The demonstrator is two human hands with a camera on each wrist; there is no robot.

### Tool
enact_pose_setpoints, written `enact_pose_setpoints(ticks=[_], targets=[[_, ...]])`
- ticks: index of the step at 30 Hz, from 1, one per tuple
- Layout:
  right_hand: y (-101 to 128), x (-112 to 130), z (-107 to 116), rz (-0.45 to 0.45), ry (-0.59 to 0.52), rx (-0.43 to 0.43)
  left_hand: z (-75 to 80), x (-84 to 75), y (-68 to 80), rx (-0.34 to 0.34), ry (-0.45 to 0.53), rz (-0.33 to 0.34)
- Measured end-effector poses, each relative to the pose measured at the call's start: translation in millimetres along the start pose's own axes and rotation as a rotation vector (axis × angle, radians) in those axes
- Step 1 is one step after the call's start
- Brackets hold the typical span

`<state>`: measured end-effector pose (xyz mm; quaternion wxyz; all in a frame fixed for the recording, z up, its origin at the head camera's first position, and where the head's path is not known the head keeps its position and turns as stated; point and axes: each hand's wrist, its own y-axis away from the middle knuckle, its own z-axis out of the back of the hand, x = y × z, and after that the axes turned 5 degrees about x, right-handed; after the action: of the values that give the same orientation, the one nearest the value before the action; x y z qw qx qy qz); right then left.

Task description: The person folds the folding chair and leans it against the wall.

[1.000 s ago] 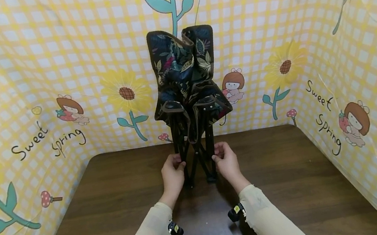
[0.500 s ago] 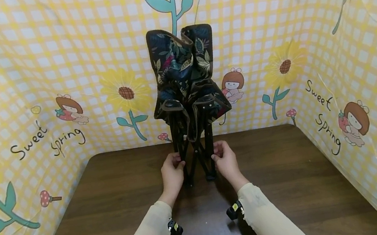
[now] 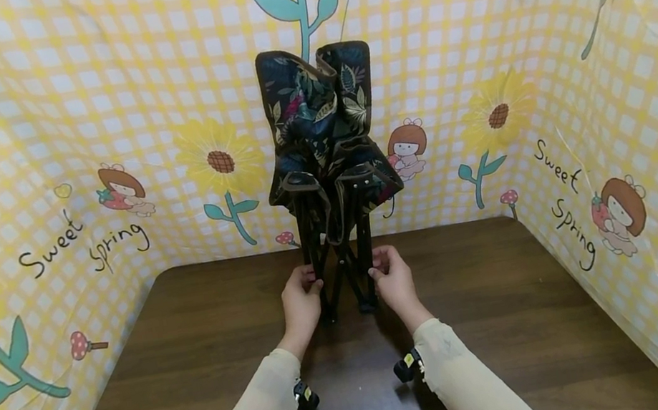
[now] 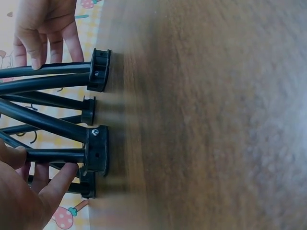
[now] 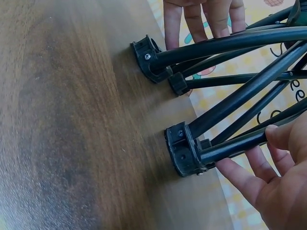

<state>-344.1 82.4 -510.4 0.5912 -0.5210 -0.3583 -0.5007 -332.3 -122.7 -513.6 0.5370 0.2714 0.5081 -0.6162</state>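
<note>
A folding chair (image 3: 314, 113) with dark floral fabric stands upright and mostly folded at the far middle of the table. Its black tube legs cross in an X below the seat and end in plastic feet (image 4: 98, 149). My left hand (image 3: 303, 304) pinches the left front leg between thumb and fingers, low down near the foot. On the other side my right hand (image 3: 396, 284) holds the right front leg (image 5: 235, 146) the same way, at about equal height. In the right wrist view, the thumb lies along the tube with the fingers beneath it.
The brown wooden table (image 3: 488, 338) reaches back to a yellow checked cloth (image 3: 152, 82) that hangs behind and along both sides. The chair's back stands close to the rear cloth. Small black cameras (image 3: 306, 396) sit at both wrists.
Almost nothing differs. Both hands keep their hold on the legs, and the chair appears only very slightly higher in the head view.
</note>
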Motion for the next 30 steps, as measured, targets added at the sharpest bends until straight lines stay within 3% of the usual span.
enact_pose_setpoints(ticks=[14,30], targets=[[-1.0,-3.4,-1.8,-0.017,0.003,0.011,-1.0,2.2,-0.5,-0.019,-0.023,-0.009],[-6.6,-6.7,-1.6,-0.022,-0.001,0.045,1.5,7.8,-8.5,0.024,-0.037,-0.007]])
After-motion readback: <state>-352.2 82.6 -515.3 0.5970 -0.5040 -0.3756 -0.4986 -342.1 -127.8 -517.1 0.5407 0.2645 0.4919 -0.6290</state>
